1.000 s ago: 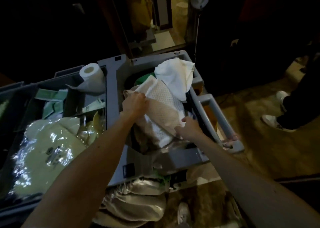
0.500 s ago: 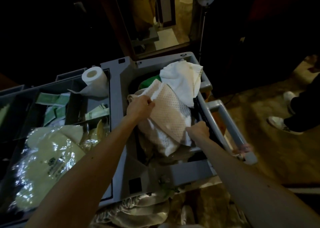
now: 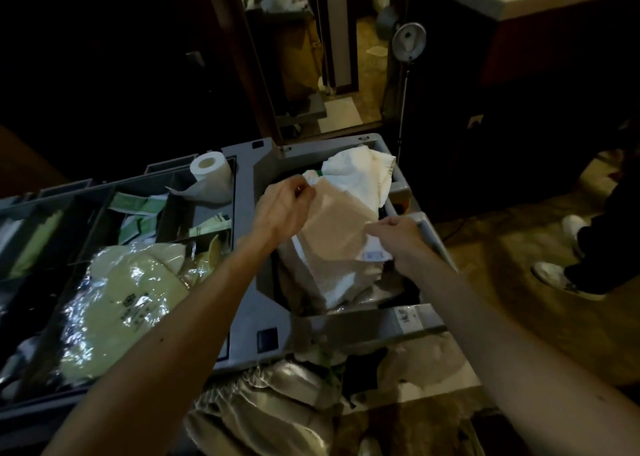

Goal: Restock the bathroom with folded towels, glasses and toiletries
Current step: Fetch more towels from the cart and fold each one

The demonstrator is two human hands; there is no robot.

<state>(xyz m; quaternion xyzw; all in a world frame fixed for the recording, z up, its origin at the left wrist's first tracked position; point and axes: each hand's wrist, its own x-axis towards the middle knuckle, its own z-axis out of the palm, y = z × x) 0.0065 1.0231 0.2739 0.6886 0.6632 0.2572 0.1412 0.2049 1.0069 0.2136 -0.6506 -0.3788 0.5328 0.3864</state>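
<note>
A beige and white towel [image 3: 341, 234] hangs over the open bin of a grey housekeeping cart [image 3: 252, 296]. My left hand [image 3: 284, 209] pinches the towel's upper left corner. My right hand [image 3: 394, 237] grips its right edge near a small label. Behind it a crumpled white towel [image 3: 360, 175] lies on the bin's far rim, with something green showing beneath it. A toilet paper roll [image 3: 210, 171] stands in a tray compartment to the left.
The cart's tray holds green sachets [image 3: 138, 209] and plastic-wrapped pale items [image 3: 128, 303]. A silvery bag [image 3: 270, 410] hangs below the cart. Another person's shoes [image 3: 557, 275] stand on the floor at right. A doorway [image 3: 332, 57] opens beyond the cart.
Both hands have lifted the beige towel higher out of the bin. My left hand moved up to its top corner and my right hand rose to the right edge.
</note>
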